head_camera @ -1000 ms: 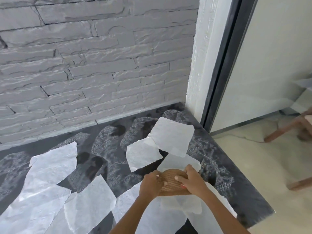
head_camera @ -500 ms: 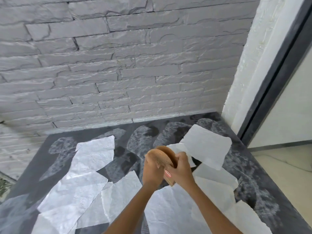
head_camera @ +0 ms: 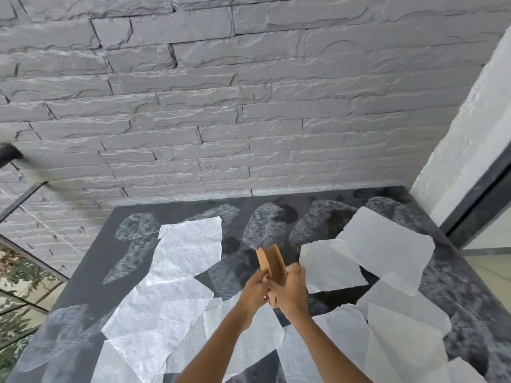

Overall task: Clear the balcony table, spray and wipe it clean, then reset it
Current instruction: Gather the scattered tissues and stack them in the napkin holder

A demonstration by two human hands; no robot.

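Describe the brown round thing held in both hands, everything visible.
The brown disc is flat, round, tan, matte, maybe woven or cork-like. It stands upright on edge, edge toward the camera, showing what may be two thin layers; unclear. The left hand and right hand grip its lower part from either side. It is held above the table, touching nothing else.

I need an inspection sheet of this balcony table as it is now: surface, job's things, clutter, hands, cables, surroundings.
Surface: dark patterned table top, set against the wall, partly covered.
Job's things: brown round mat, held on edge above the table; no spray or cloth seen.
Clutter: torn white paper pieces, overlapping, spread across the top.
Hands: left hand and right hand both grip the mat's lower part.
Cables: nothing seen.
Surroundings: grey stone wall behind; dark door frame at right; glass railing with greenery at left.
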